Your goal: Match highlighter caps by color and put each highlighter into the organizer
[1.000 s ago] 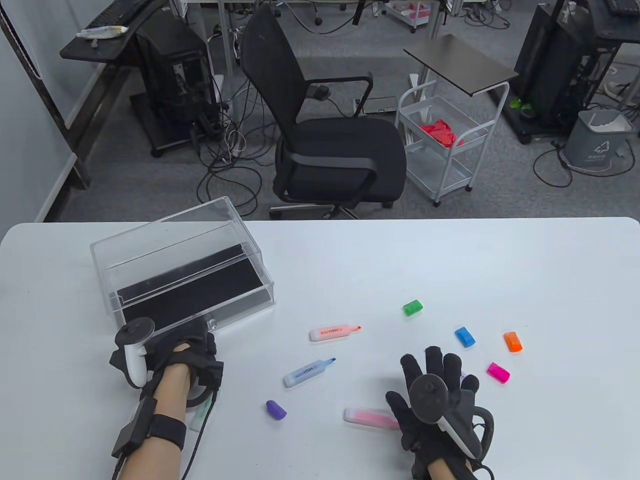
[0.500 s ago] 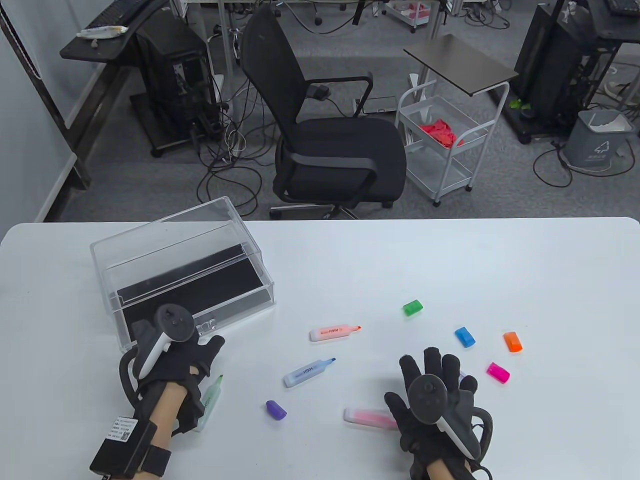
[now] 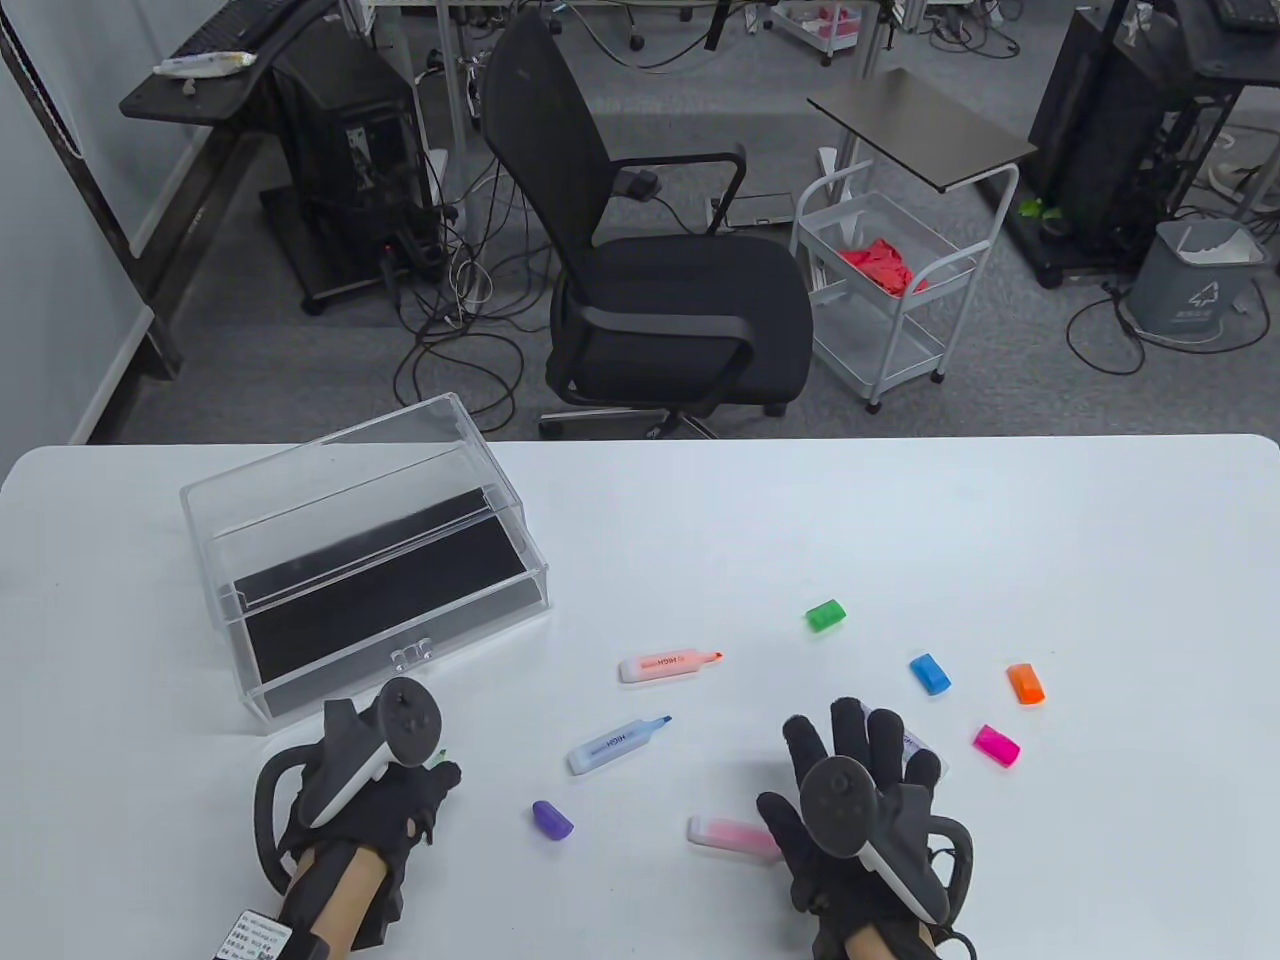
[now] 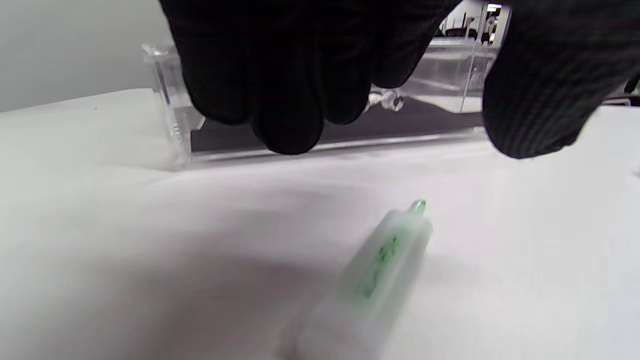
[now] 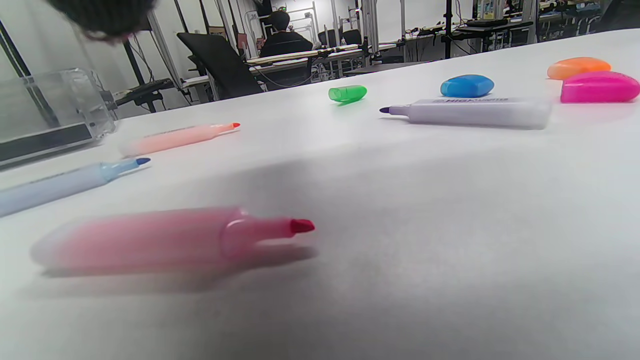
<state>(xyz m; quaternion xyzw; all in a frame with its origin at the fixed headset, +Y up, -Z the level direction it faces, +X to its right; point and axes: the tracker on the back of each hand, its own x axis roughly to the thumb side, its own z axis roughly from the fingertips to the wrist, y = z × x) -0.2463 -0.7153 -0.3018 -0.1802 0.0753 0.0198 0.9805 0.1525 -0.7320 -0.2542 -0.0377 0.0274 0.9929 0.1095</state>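
Left hand (image 3: pixel 365 800) pulls back from organizer (image 3: pixel 365 560), now above green highlighter (image 4: pixel 375 270); right hand (image 3: pixel 860 810) edges nearer.

an office-style lab: mesh office chair (image 3: pixel 640 270), computer towers (image 3: pixel 345 150), floor cables (image 3: pixel 450 340), wheeled cart (image 3: pixel 885 290).

highlighters: I count five, all uncapped: orange (image 3: pixel 668 664), blue (image 3: pixel 617 745), pink (image 3: pixel 733 835), purple (image 5: pixel 475 111), green (image 4: pixel 372 272)
loose caps: also five, green (image 3: pixel 826 616), blue (image 3: pixel 929 673), orange (image 3: pixel 1025 683) and pink (image 3: pixel 996 745) right of the organizer, purple (image 3: pixel 552 819) nearer it
organizer (image 3: pixel 365 560): just the one
my hands: two
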